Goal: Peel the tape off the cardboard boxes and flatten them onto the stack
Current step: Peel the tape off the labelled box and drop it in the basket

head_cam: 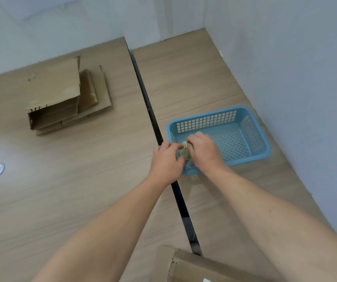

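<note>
Tape wad [185, 152], one crumpled clump, sits over the near left corner of one blue basket [204, 113]. Two hands pinch it, the left hand [168, 159] and the right hand [203, 149], both with fingers curled onto it. One cardboard stack [67, 98] lies well apart on the left desk [61, 190]. One cardboard box [204, 267] shows at the bottom edge.

Both hands, left [166, 159] and right [203, 148], pinch a tape wad [185, 152] over the blue basket [251, 127]; flattened boxes [67, 98] lie stacked far left on the table [71, 180].
</note>
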